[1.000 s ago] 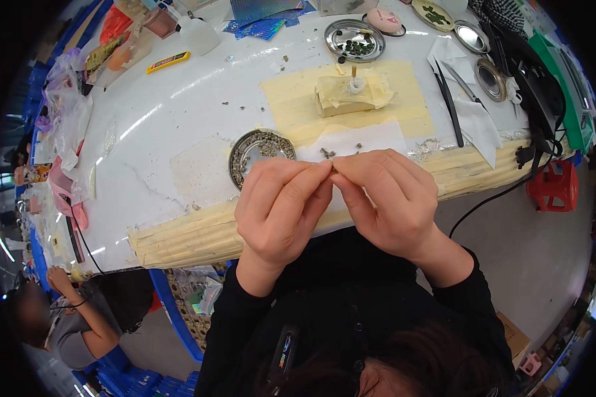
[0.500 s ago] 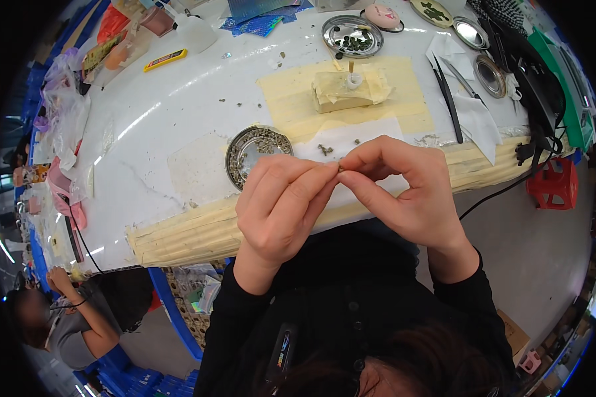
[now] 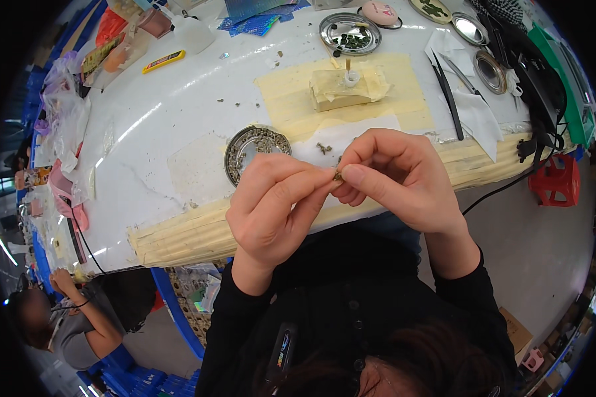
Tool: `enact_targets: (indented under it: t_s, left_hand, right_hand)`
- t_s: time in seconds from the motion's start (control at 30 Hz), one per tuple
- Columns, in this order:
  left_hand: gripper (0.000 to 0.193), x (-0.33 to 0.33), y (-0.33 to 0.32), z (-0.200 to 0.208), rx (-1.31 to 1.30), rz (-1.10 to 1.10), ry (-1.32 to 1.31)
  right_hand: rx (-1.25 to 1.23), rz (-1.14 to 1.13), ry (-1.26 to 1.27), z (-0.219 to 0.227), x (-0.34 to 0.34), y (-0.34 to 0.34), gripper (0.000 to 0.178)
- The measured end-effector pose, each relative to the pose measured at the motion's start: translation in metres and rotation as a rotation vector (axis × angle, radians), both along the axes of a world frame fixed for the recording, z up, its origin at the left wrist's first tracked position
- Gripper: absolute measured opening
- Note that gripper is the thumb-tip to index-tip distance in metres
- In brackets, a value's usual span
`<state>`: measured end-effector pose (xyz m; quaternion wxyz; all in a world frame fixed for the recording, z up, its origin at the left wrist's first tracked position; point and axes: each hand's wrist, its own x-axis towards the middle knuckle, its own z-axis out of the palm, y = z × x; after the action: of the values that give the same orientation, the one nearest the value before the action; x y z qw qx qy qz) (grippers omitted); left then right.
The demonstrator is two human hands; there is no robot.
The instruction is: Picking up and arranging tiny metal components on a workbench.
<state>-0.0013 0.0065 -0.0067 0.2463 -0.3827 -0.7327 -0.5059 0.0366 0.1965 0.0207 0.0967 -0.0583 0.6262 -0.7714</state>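
My left hand (image 3: 271,205) and my right hand (image 3: 400,182) meet fingertip to fingertip above the front edge of the table. Pinched between them is a tiny brownish-gold metal piece (image 3: 338,176), mostly covered by the fingers and too small to name. Just behind my left hand stands a round metal dish (image 3: 228,162) with many small dull-metal pieces in it. A few similar small pieces (image 3: 324,148) lie on a white paper sheet (image 3: 377,124) beyond my fingers.
A tape-wrapped block (image 3: 347,94) with a small white cup and stick sits behind the hands. Farther back is a metal plate (image 3: 322,41) of dark green bits. Black tweezers (image 3: 449,99) lie right. A seated person (image 3: 89,327) is at lower left.
My right thumb and fingers have shifted their pinch, with the thumb now laid over the small piece. My left hand has moved slightly left and down.
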Motion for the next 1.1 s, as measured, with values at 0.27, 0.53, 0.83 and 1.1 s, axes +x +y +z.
enact_targets:
  t_s: [0.27,0.53,0.83,1.1]
  left_hand:
    - [0.025,0.001,-0.005,0.002,0.091,-0.081,-0.101]
    - [0.024,0.001,-0.008,0.002,0.128,-0.105,-0.152]
    - [0.025,0.002,-0.007,0.000,0.098,-0.063,-0.069]
    - [0.024,0.002,-0.008,0.004,0.094,-0.109,-0.078]
  right_hand:
    - [-0.353,0.141,-0.229,-0.007,0.001,-0.004,0.019]
    - [-0.481,0.166,-0.266,-0.011,0.004,-0.014,0.020]
    - [-0.310,0.067,-0.123,-0.011,0.006,-0.017,0.018]
    - [-0.450,0.154,-0.249,-0.016,0.006,-0.018,0.019]
